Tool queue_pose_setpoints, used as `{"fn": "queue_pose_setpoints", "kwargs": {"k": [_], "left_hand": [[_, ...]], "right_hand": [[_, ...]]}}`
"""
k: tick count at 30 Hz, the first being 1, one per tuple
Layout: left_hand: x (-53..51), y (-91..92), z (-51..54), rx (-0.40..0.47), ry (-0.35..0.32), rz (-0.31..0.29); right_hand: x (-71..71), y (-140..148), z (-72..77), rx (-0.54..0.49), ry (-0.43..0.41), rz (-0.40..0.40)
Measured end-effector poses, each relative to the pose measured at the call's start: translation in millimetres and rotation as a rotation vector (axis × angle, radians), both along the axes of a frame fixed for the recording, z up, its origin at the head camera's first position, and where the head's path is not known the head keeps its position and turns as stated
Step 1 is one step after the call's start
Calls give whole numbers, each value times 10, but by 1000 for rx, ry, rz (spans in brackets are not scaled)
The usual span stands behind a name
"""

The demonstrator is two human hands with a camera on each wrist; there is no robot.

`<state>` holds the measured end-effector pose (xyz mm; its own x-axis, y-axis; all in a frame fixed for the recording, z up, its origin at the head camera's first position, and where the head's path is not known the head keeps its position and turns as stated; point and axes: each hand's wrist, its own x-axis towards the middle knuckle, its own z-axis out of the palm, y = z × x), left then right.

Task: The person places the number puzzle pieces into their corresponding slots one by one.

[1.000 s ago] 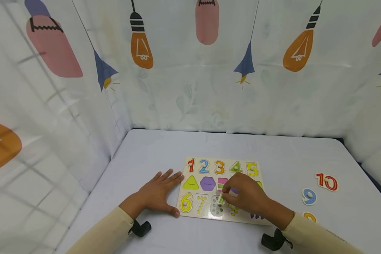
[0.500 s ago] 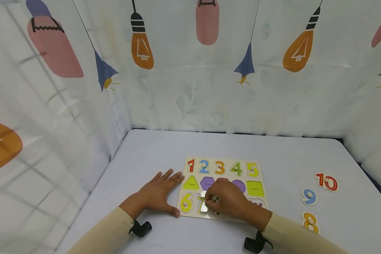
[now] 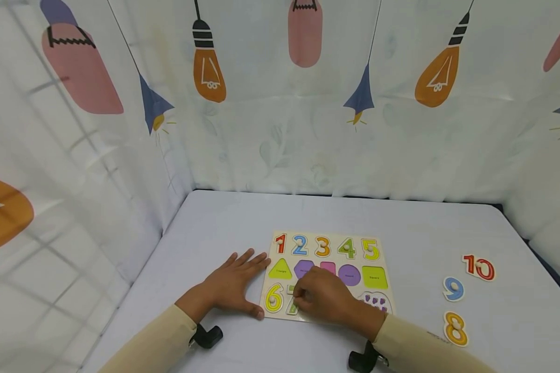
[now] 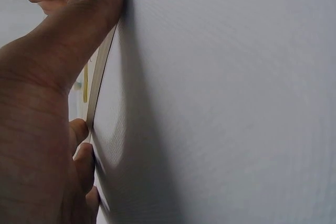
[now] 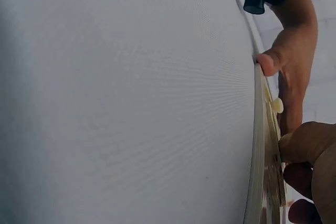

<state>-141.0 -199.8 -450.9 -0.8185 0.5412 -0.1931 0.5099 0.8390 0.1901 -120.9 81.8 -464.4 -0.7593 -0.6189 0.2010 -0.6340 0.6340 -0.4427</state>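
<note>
A cream wooden number puzzle board (image 3: 290, 258) lies on the table. My left hand (image 3: 231, 282) is spread flat at its left edge, fingertips and thumb touching the rim; the left wrist view shows the thumb (image 4: 89, 9) along that edge. My right hand (image 3: 324, 295) pinches a green number 7 piece (image 3: 291, 309) over the seven's place in the bottom row, beside the yellow 6 (image 3: 274, 299). In the right wrist view the right fingers (image 5: 310, 142) are low over the board; they hide the piece's knob. Whether the 7 is fully seated I cannot tell.
Loose on the table to the right lie a red 10 (image 3: 478, 268), a blue 9 (image 3: 454, 289) and an orange 8 (image 3: 456, 329). Pieces 1 to 5 fill the board's top row. Patterned white curtains (image 3: 280, 140) enclose the table's back and sides.
My right hand has carried the 7 leftward from over the board's middle to the seven's place, where the tilted piece now lies flatter. The left hand has stayed still.
</note>
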Motion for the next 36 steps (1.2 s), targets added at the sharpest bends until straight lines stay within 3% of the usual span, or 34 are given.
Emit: {"fn": "queue_pose_setpoints", "kwargs": {"k": [9, 14, 19, 26, 36], "left_hand": [[9, -9, 6, 10, 1, -1], [14, -15, -3, 13, 2, 1], [11, -12, -29, -6, 9, 7], [2, 3, -13, 0, 7, 1], [15, -3, -12, -3, 11, 4]], "right_hand": [[-3, -13, 4, 27, -47, -3], [-23, 167, 65, 63, -81, -20], [-74, 518, 121, 128, -49, -119], [25, 1152, 202, 118, -122, -329], [272, 1987, 268, 176, -97, -358]]}}
